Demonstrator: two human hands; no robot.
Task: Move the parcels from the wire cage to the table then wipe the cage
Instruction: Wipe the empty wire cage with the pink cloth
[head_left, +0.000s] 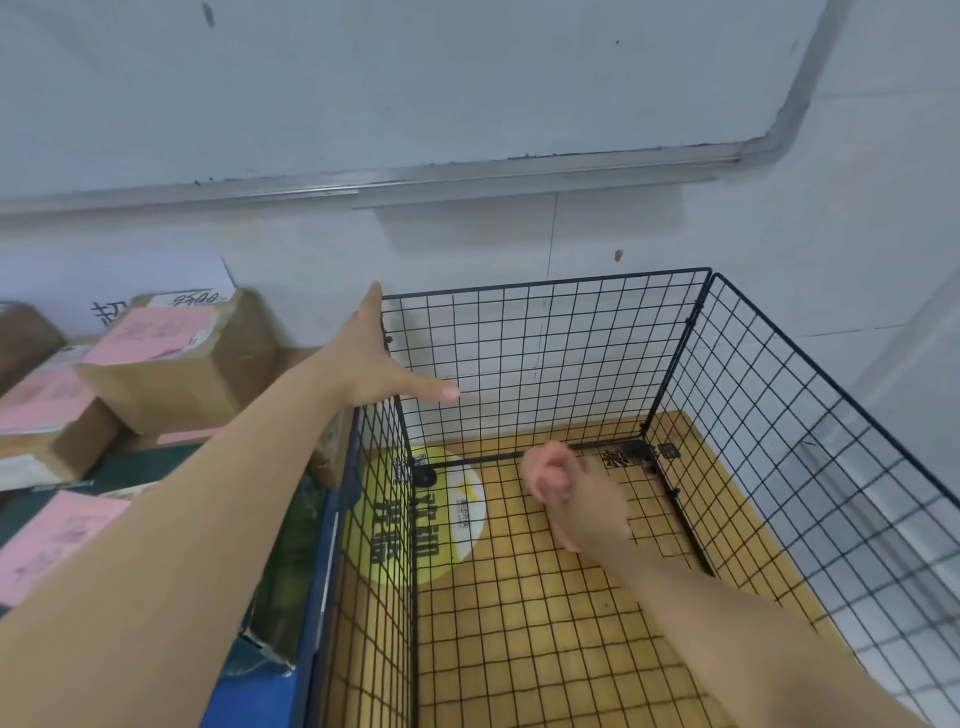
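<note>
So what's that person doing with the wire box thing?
A person seems to be wiping an empty black wire cage. Their left hand rests flat against its back-left corner, and their right hand, low inside, grips a blurry pink wad, probably a cloth. The brown cardboard parcels with pink labels are already stacked outside, on the left.

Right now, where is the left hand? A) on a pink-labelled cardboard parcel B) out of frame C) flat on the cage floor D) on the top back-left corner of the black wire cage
D: the left hand rests open against the top corner of the black wire cage, thumb across the back panel; the right hand grips a blurred pink wad lower inside.
</note>
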